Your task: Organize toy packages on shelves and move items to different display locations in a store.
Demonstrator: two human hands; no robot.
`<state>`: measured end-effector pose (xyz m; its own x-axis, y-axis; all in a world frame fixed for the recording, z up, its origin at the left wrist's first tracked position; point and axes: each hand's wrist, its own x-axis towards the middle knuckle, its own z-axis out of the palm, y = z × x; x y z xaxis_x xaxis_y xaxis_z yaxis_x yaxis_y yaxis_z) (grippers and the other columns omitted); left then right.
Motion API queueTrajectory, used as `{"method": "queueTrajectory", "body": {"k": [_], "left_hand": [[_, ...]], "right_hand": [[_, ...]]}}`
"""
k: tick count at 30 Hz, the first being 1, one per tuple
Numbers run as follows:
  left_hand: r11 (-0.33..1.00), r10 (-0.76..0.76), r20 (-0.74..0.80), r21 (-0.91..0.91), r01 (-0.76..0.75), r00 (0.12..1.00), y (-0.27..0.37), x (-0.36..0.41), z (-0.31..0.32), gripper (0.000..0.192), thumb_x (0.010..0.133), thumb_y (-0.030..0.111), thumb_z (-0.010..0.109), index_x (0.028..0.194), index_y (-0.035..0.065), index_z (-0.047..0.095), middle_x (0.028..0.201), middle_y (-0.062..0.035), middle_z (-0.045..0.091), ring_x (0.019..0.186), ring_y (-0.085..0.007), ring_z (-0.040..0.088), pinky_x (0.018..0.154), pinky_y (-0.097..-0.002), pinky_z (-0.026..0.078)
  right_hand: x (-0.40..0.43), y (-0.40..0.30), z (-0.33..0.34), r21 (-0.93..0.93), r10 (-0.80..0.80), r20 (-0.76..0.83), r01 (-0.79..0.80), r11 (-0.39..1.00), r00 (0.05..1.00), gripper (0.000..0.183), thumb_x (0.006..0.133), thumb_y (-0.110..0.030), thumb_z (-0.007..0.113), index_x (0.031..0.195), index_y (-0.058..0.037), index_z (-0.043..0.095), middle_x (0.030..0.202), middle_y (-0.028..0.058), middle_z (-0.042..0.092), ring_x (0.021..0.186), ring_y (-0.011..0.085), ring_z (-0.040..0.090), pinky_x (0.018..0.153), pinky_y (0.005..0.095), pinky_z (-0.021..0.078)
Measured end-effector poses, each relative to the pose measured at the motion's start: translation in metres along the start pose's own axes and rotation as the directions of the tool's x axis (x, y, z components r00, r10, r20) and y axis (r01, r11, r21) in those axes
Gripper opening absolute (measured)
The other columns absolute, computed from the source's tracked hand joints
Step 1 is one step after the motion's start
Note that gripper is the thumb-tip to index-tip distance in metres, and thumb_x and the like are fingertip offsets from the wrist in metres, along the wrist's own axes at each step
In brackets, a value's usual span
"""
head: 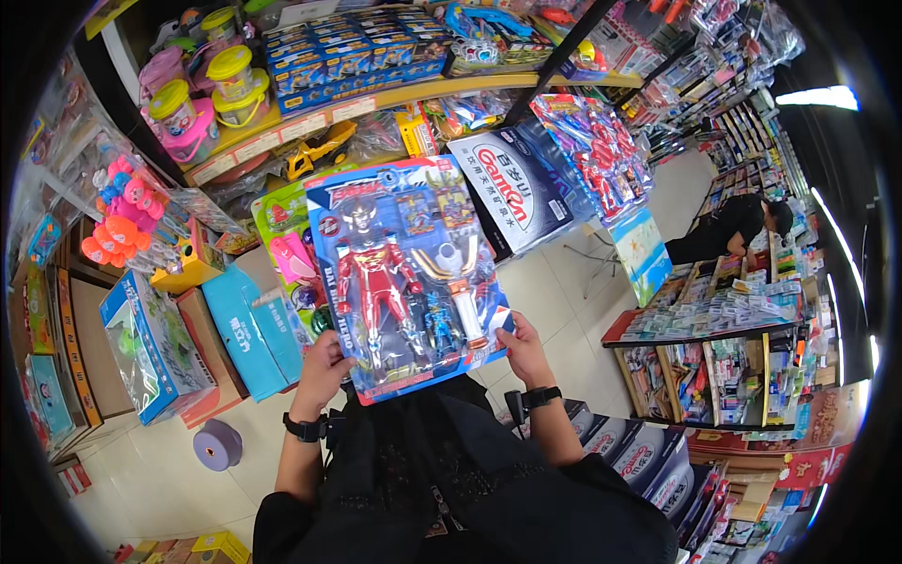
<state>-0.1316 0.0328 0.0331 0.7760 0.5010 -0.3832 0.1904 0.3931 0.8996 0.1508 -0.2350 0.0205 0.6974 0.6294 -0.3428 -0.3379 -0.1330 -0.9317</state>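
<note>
My left hand (325, 370) grips the lower left edge of a blue blister-carded toy set (416, 296). My right hand (523, 352) pinches the lower right corner of the same card. Under its clear plastic are a red and silver action figure (373, 282), a small blue figure (440, 324) and a white, gold and brown toy weapon (461, 299). The card is tilted in front of my chest and bears printed writing. Behind its left edge shows a green toy card with a pink toy (292, 257), partly hidden.
Ahead, a shelf (275, 134) holds blue boxes (352, 56) and yellow-lidded tubs (232, 70). A Ganten carton (521, 183) stands beyond the card. A turquoise box (254, 331) and a purple stool (217, 445) are at left. A person in black (733, 229) leans over a display rack (705, 317) at right.
</note>
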Motion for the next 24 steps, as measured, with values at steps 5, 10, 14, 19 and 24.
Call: {"method": "queueTrajectory", "body": {"k": [5, 10, 14, 19, 24], "left_hand": [[0.997, 0.041, -0.024, 0.069, -0.039, 0.999, -0.018, 0.034, 0.056, 0.034, 0.09, -0.008, 0.059, 0.12, 0.0036, 0.048, 0.093, -0.0065, 0.069, 0.08, -0.012, 0.065, 0.066, -0.0274, 0.051], [0.989, 0.023, -0.113, 0.149, -0.006, 0.993, -0.034, 0.071, 0.107, 0.038, 0.089, -0.009, 0.057, 0.123, 0.004, 0.046, 0.096, -0.0076, 0.069, 0.083, -0.0137, 0.066, 0.066, -0.0276, 0.053], [0.986, -0.034, -0.157, 0.157, 0.059, 0.987, -0.026, 0.116, 0.202, 0.043, 0.091, -0.007, 0.054, 0.131, 0.006, 0.045, 0.105, -0.0097, 0.068, 0.091, -0.0161, 0.067, 0.071, -0.0304, 0.056], [0.974, -0.203, 0.001, -0.097, 0.203, 0.979, -0.041, 0.158, 0.271, 0.048, 0.096, 0.001, 0.054, 0.141, 0.0074, 0.038, 0.113, -0.0146, 0.065, 0.097, -0.0244, 0.068, 0.077, -0.0384, 0.06], [0.931, -0.364, -0.067, -0.054, 0.361, 0.929, -0.05, 0.159, 0.289, 0.045, 0.099, 0.007, 0.052, 0.141, 0.0047, 0.035, 0.117, -0.0185, 0.063, 0.095, -0.0279, 0.07, 0.08, -0.0434, 0.061]], "right_hand": [[0.022, 0.004, -0.062, 0.14, -0.019, 0.042, 0.013, 0.99, 0.999, 0.041, 0.093, 0.004, 0.057, 0.134, -0.0008, 0.052, 0.099, 0.0017, 0.066, 0.079, 0.0074, 0.06, 0.072, 0.0224, 0.0494], [0.065, 0.012, -0.121, 0.134, -0.037, 0.065, 0.028, 0.991, 0.997, 0.04, 0.093, 0.003, 0.059, 0.132, -0.0007, 0.053, 0.101, 0.0012, 0.066, 0.08, 0.0068, 0.06, 0.072, 0.022, 0.049], [0.104, -0.013, -0.205, 0.02, -0.067, 0.048, 0.066, 0.998, 0.997, 0.041, 0.092, 0.003, 0.059, 0.133, -0.0005, 0.054, 0.104, 0.0016, 0.066, 0.081, 0.0063, 0.06, 0.072, 0.0216, 0.0488], [0.157, -0.022, -0.286, 0.142, 0.088, 0.044, -0.093, 0.985, 0.995, 0.032, 0.098, -0.009, 0.057, 0.13, -0.0018, 0.056, 0.109, 0.0036, 0.067, 0.093, 0.0138, 0.065, 0.083, 0.0291, 0.0532], [0.133, -0.026, -0.299, 0.412, 0.281, 0.03, -0.268, 0.871, 0.959, 0.031, 0.098, -0.015, 0.057, 0.125, 0.0004, 0.055, 0.111, 0.0084, 0.064, 0.1, 0.0188, 0.064, 0.085, 0.0364, 0.0532]]}}
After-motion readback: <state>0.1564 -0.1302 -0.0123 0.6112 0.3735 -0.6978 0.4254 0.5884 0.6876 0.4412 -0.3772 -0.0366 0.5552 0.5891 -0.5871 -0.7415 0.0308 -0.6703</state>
